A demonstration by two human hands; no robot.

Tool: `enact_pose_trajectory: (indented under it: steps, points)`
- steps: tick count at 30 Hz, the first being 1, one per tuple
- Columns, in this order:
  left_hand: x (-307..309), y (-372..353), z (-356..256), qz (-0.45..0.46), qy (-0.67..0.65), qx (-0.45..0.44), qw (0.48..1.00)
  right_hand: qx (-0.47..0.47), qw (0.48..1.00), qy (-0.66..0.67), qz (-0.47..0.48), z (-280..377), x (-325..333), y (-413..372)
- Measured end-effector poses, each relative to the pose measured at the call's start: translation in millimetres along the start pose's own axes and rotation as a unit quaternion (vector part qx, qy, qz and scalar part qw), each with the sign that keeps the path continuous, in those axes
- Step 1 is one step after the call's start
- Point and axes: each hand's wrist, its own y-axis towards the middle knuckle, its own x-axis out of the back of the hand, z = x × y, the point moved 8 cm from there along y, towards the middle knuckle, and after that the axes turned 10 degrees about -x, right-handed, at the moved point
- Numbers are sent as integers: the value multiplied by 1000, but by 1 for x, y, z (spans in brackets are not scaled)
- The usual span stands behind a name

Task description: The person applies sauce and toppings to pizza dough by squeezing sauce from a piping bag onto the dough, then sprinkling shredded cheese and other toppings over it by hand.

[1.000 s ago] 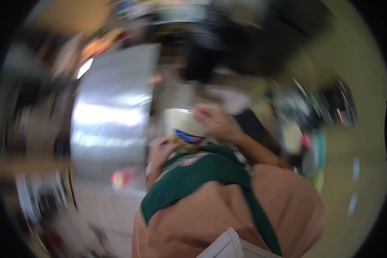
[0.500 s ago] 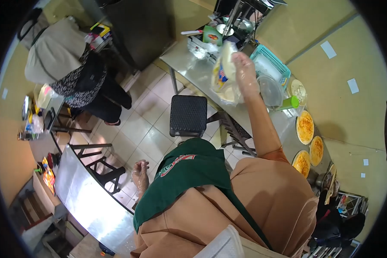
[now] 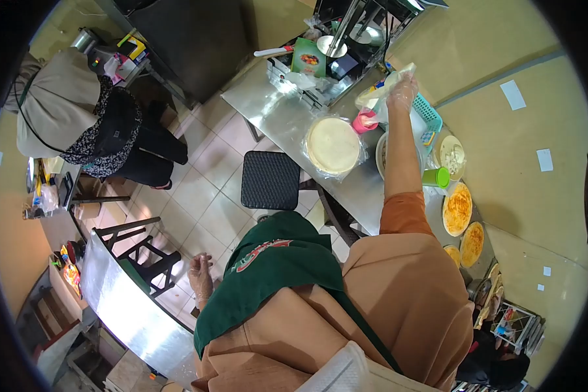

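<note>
One co-worker: at the far left, back turned, with their hands out of sight.

Left hand: in a clear glove, fingers loosely curled around nothing visible, beside the green apron. It looks much as it did in the earlier frame.

Stool: black-topped, on the tiled floor between the left hand and the surface.

Pale round: lying flat near the front edge of the surface, clear plastic showing around its rim. This is the main change: in the earlier frame, the right hand held a labelled packet up over this part of the surface. The round now seems set down and the wrapping is probably being dealt with apart from it; whether it is one piece or a stack cannot be told.

Pink cup: just right of the round, now in plain sight.

Right hand: gloved, clamped on crumpled, see-through packaging, well apart from the left hand. It has moved farther across the surface, to the near side of the basket; the forearm hides part of a bowl.

Green cup: right of the forearm, near a plate of white pieces.

Topped rounds: orange-coloured, grouped along the surface's right side.
</note>
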Motion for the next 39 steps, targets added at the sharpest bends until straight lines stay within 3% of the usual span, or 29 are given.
enact_pose_trajectory:
  steps: [10, 15, 18, 19, 20, 22, 26, 28, 31, 35, 36, 39]
  points:
    - [3, -1, -1, -25, 54, 18, 998, -63, 997, -1, -38, 0, -11, 9]
    - [3, -10, 3, -23, 83, 38, 996, -51, 999, -17, -3, -68, 9, 55]
    - [12, -13, 22, -35, 63, 23, 997, -28, 989, -143, -32, -111, 31, 72]
    - [14, -15, 24, -41, 67, 29, 997, 41, 943, -329, -36, -119, 40, 89]
    - [15, -19, 23, -47, 70, 35, 996, 110, 857, -501, -38, -129, 51, 111]
    - [20, -24, 27, -58, 53, 44, 996, -116, 962, -243, -51, -106, 45, 67]
    - [23, -35, 54, -69, -21, 68, 995, -210, 930, -291, -76, -103, 53, 67]
    - [22, -37, 68, -65, -33, 80, 994, -215, 910, -348, -65, -79, 45, 34]
    - [23, -37, 80, -49, -18, 79, 995, -55, 763, -640, -71, -48, 45, 55]
    - [22, -39, 70, -35, 10, 83, 996, 93, 672, -734, -44, -34, 46, 92]
    - [23, -40, 69, -34, 12, 92, 995, 32, 672, -739, -50, -22, 41, 83]
    - [30, -40, 72, -32, 39, 70, 996, 24, 657, -754, -11, -10, 24, 73]
